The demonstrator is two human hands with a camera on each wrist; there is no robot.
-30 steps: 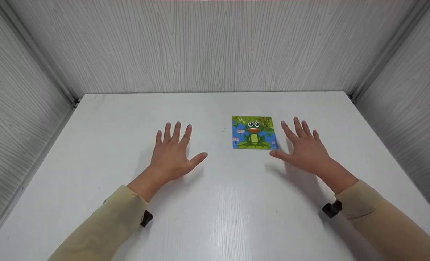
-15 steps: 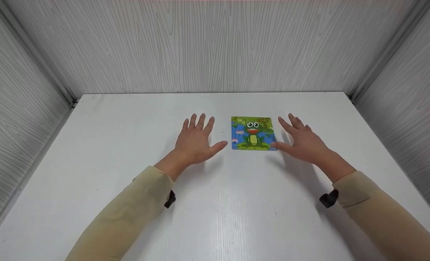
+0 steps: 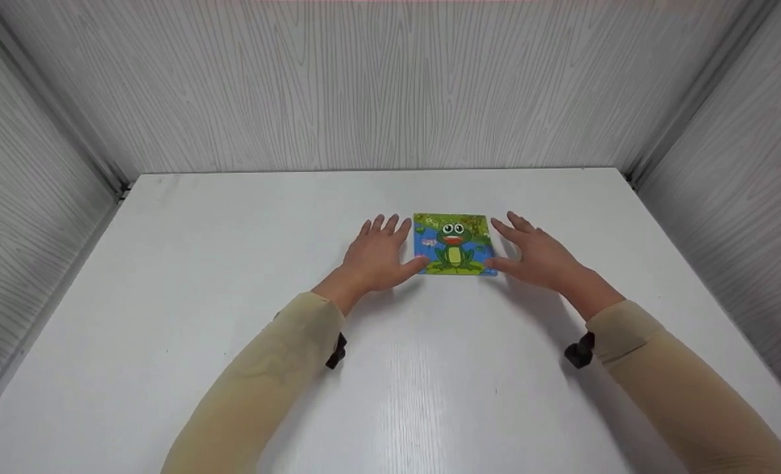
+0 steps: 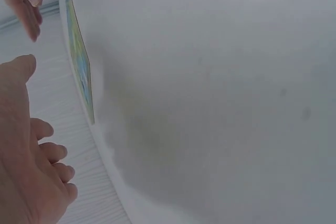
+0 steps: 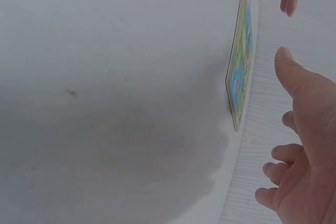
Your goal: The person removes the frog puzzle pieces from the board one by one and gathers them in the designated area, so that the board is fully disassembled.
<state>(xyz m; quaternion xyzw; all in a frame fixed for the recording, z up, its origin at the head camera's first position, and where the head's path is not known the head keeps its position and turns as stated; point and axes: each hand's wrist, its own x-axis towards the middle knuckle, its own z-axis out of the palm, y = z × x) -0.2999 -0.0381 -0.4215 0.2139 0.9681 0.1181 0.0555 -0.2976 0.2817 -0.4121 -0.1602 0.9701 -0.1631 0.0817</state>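
A thin square board with a cartoon frog picture (image 3: 455, 247) lies flat on the white table. My left hand (image 3: 376, 260) is at the board's left side, fingers spread and thumb over its lower left corner. On the opposite side, my right hand (image 3: 540, 259) has its thumb over the lower right corner. Both wrist views show a gap between the hands and the board (image 4: 80, 59), whose edge (image 5: 239, 61) is thin and wood-coloured. Neither hand holds anything.
The white table (image 3: 403, 368) ends at a grey wood-grain back panel (image 3: 377, 85). Similar side panels stand at the left (image 3: 22, 217) and right (image 3: 726, 197). A small black device sits under each cuff, such as the right one (image 3: 580, 350).
My left hand has moved right and slightly forward, up to the board. The right hand has shifted slightly left and forward. The board still lies flat on the table.
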